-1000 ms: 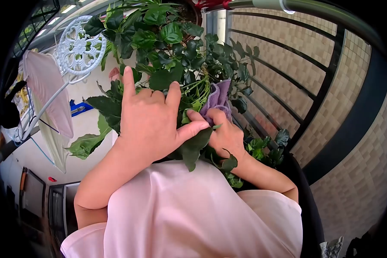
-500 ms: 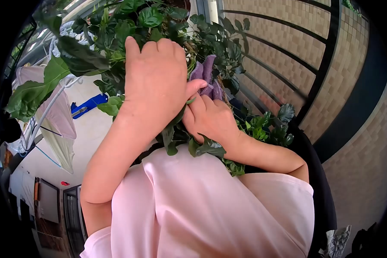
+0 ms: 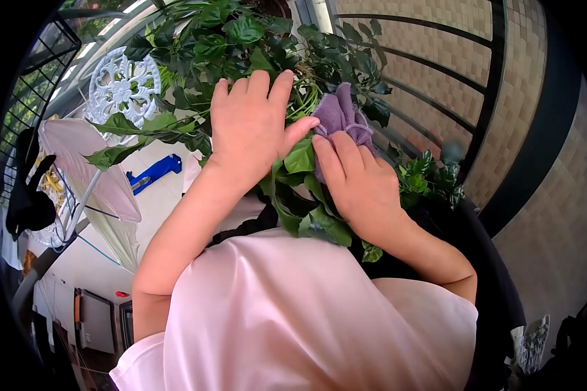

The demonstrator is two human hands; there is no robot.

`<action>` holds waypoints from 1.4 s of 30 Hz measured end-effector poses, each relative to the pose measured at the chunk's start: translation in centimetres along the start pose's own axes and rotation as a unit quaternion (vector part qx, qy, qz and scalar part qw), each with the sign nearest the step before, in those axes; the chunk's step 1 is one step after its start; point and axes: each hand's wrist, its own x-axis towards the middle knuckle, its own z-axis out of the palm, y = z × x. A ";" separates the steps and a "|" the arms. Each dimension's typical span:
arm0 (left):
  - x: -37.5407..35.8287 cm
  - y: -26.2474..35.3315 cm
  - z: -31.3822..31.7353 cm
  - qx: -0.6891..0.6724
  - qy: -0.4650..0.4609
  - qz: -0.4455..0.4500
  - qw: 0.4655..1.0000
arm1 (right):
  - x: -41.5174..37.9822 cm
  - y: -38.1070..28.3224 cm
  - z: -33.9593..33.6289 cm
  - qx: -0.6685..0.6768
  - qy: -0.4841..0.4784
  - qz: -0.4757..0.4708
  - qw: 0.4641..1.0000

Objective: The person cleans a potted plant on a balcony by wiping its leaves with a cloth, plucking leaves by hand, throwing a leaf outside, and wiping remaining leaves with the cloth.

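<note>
My left hand (image 3: 249, 124) lies over the leafy stems of a green plant (image 3: 218, 45), back up, fingers stretched and slightly apart. Its thumb points right, toward a purple cloth (image 3: 336, 114). The cloth is bunched in my right hand (image 3: 364, 186), whose fingers curl at its lower edge. Just between the two hands shows a light green leaf (image 3: 300, 156). Larger dark leaves (image 3: 323, 225) hang below it, in front of my pink shirt (image 3: 267, 306).
Black metal railings (image 3: 430, 58) run along the right, before a tiled wall (image 3: 525, 98). At left are a white ornate metal table or chair (image 3: 125, 86), a folded pale fabric (image 3: 88, 163), and a blue object (image 3: 155, 173) on the floor. Another small plant (image 3: 427, 176) grows beside my right arm.
Both hands have moved apart, the right one shifting right and down with the purple cloth, now more visible. My left fingers have spread. The view has shifted, showing more of the white metal furniture.
</note>
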 end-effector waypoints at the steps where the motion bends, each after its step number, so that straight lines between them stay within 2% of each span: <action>1: 0.0 0.0 0.0 0.001 -0.022 -0.014 1.000 | -0.4 0.2 -0.3 0.019 -0.011 0.025 0.999; 4: -0.2 0.1 -0.5 0.005 -0.048 -0.012 0.999 | -1.5 0.8 0.1 0.065 -0.080 0.066 0.992; 5: -0.1 0.3 -0.7 -0.010 -0.081 -0.037 0.996 | -1.6 1.1 0.1 0.087 -0.096 0.075 0.989; 8: 0.1 0.4 -1.1 -0.016 -0.033 -0.010 0.999 | -1.4 2.7 -0.1 0.107 -0.021 0.031 0.994; 12: -0.4 1.3 -0.6 -0.033 -0.034 0.000 0.999 | -0.5 4.4 -0.2 0.161 -0.064 0.017 0.985; 16: -1.1 1.7 -0.4 -0.052 -0.075 -0.068 0.994 | 1.2 6.8 -0.7 0.275 -0.128 -0.002 0.953; 17: -1.2 1.9 -0.3 -0.066 -0.056 -0.076 0.993 | 1.7 7.6 -0.9 0.309 -0.149 -0.002 0.939; 20: -1.2 2.4 0.1 -0.084 -0.044 -0.098 0.991 | 4.9 10.6 -1.4 0.414 -0.265 0.123 0.862; 22: -1.1 2.7 0.0 -0.093 -0.047 -0.108 0.989 | 6.1 11.3 -0.7 0.439 -0.160 0.200 0.861; 24: -1.1 2.9 0.1 -0.101 -0.048 -0.116 0.987 | 6.7 12.0 0.9 0.475 -0.116 0.216 0.845; 25: -1.1 3.0 0.1 -0.103 -0.046 -0.119 0.987 | 7.4 11.7 0.9 0.506 -0.162 0.244 0.811; 28: -1.3 3.1 0.2 -0.108 -0.046 -0.123 0.985 | 7.6 11.3 4.1 0.578 -0.165 0.226 0.767; 29: -1.4 3.1 0.2 -0.109 -0.047 -0.125 0.985 | 7.8 10.9 3.8 0.613 -0.195 0.252 0.723; 33: -1.9 3.1 0.5 -0.098 -0.017 -0.130 0.987 | 7.7 11.2 4.0 0.756 -0.229 0.227 0.570; 36: -2.1 3.1 0.7 -0.100 -0.018 -0.123 0.987 | 7.5 11.0 3.9 0.737 -0.248 0.245 0.579; 38: -2.0 3.4 0.6 -0.105 -0.032 -0.121 0.987 | 7.6 10.6 5.3 0.717 -0.220 0.260 0.608; 39: -1.8 3.5 0.6 -0.098 -0.009 -0.124 0.987 | 7.5 10.3 6.0 0.706 -0.206 0.267 0.622; 42: -1.6 3.6 0.2 -0.093 -0.035 -0.135 0.986 | 7.3 9.0 6.6 0.667 -0.141 0.241 0.691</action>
